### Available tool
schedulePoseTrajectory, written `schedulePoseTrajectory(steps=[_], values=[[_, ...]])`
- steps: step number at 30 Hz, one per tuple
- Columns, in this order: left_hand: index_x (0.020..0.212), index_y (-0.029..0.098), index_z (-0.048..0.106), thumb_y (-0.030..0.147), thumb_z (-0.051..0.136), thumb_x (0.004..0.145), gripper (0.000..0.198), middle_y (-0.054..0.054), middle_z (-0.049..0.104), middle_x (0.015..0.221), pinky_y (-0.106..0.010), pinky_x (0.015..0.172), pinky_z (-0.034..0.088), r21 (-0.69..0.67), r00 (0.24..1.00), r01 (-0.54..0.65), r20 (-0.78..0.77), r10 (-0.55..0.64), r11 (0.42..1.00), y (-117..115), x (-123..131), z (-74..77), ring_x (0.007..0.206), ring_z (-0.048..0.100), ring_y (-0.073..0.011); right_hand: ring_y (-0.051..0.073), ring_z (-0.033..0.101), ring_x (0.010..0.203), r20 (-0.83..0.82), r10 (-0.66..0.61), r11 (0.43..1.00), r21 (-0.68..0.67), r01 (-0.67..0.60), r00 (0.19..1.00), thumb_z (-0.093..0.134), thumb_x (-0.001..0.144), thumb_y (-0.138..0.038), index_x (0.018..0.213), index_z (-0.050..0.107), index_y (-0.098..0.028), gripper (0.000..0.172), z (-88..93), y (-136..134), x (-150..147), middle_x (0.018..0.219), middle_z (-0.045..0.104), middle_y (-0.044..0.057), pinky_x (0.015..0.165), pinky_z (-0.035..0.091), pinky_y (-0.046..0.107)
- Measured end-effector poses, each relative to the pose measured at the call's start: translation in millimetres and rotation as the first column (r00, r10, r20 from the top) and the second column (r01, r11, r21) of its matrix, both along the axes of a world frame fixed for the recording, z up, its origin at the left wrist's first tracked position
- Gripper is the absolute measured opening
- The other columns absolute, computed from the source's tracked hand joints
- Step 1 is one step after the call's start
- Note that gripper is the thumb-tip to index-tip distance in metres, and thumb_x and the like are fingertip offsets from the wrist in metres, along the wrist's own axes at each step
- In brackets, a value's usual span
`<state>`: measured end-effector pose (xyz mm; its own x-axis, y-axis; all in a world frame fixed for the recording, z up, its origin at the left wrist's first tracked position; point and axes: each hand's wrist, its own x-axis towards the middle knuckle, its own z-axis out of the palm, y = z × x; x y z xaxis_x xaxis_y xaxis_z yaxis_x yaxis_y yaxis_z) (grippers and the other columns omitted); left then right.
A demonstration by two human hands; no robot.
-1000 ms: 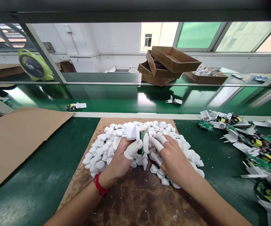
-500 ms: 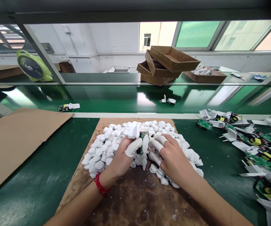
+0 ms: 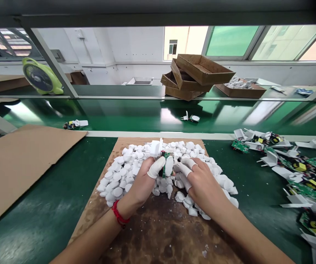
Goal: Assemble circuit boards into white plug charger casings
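My left hand (image 3: 147, 179), with a white finger cot on its thumb, is closed on a circuit board (image 3: 164, 171). A white plug housing (image 3: 155, 148) with metal pins hangs from this board by wires. On the board's right side sits a white oval pad (image 3: 169, 166). Just right of the pad is my right hand (image 3: 194, 174), in white finger cots, its fingertips pinched together. What they hold, if anything, is hidden. A heap of white rounded pieces (image 3: 116, 178) lies around and behind both hands on a stained cardboard sheet (image 3: 147, 234).
Many circuit boards with plug housings (image 3: 295, 165) lie piled at the right. Two more assemblies sit on the green belt (image 3: 136, 113) behind. Flat cardboard (image 3: 23, 165) covers the left side. Brown trays (image 3: 199, 73) are stacked on the shelf, and a green fan (image 3: 41, 77) stands at left.
The board in my left hand has turned, so the pad faces me more and the plug housing is tilted. My right fingers have closed in somewhat. The assemblies on the belt have moved left.
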<state>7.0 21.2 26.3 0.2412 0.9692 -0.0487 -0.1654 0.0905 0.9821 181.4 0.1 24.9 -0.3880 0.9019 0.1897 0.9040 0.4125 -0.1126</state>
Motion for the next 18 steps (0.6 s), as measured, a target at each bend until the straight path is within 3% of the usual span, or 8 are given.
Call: schedulePoseTrajectory(steps=[5,7,12,18], values=[[0.075,0.018,0.051,0.058,0.054,0.082,0.041,0.000,0.058,0.072,-0.028,0.069,0.043,-0.008,0.999,0.029,-0.014,-0.030,1.000,-0.8,1.5,1.5,0.071,0.053,-0.0161,0.031,0.046,0.090,0.015,-0.027,1.000,-0.013,0.027,1.000,0.044,0.060,0.011,0.078,0.062,-0.016,0.037,-1.2,0.1,1.1,0.100,0.060,0.014,0.078,0.043,0.042],[0.074,0.018,0.049,0.060,0.055,0.080,0.042,-0.001,0.059,0.073,-0.028,0.067,0.043,-0.006,0.999,0.043,-0.022,-0.043,0.999,-1.2,2.3,3.8,0.071,0.053,-0.0164,0.031,0.046,0.088,0.009,-0.023,1.000,-0.003,0.023,1.000,0.043,0.060,0.010,0.089,0.062,-0.015,0.043,-0.6,-0.3,0.8,0.098,0.059,0.014,0.076,0.042,0.041],[0.071,0.018,0.053,0.061,0.064,0.072,0.044,0.000,0.058,0.068,-0.024,0.059,0.043,-0.010,0.993,0.097,-0.059,-0.098,0.995,-2.3,4.3,12.3,0.066,0.053,-0.0147,0.032,0.045,0.087,-0.028,-0.031,0.999,-0.039,0.030,0.999,0.042,0.058,0.008,0.086,0.061,-0.012,0.040,0.1,-0.9,0.9,0.089,0.057,0.014,0.075,0.042,0.042],[0.069,0.014,0.059,0.058,0.069,0.069,0.045,-0.002,0.059,0.061,-0.024,0.051,0.044,-0.072,0.973,0.213,-0.079,-0.218,0.974,-4.5,7.4,16.0,0.053,0.053,-0.0132,0.032,0.044,0.086,-0.149,0.009,0.999,0.032,-0.005,0.989,0.041,0.064,0.008,0.100,0.063,-0.010,0.046,-2.4,-1.2,1.7,0.086,0.056,0.014,0.075,0.042,0.042]])
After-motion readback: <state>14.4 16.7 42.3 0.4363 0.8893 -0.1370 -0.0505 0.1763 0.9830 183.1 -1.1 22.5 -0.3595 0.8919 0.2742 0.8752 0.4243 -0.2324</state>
